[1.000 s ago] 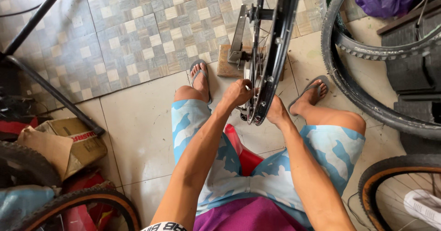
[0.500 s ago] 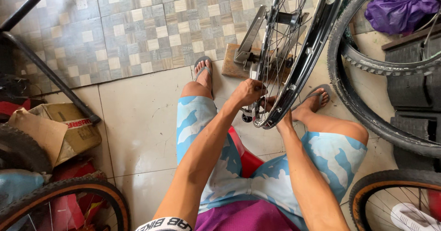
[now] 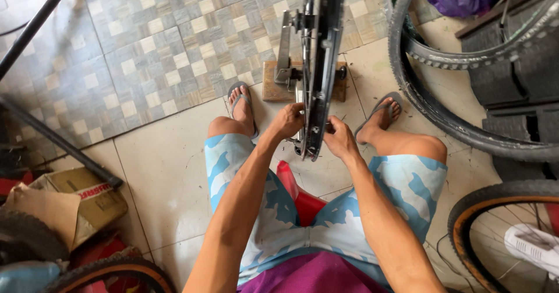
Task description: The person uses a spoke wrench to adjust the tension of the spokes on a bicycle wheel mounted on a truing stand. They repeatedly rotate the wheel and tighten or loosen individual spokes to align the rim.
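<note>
Seen edge-on at twelve o'clock, a black bicycle rim (image 3: pixel 321 60) stands upright in a metal truing stand (image 3: pixel 284 48) bolted to a wooden base (image 3: pixel 273 89) on the tiled floor (image 3: pixel 163 42). The left hand (image 3: pixel 288 120) closes its fingers on the rim's lower left side; the right hand (image 3: pixel 339 138) pinches the lower right side, fingers curled shut. Both meet just above the red stool (image 3: pixel 303 200). At three o'clock lean loose black tyres (image 3: pixel 431 106); at eight o'clock lies a crumpled cardboard box (image 3: pixel 70 203).
</note>
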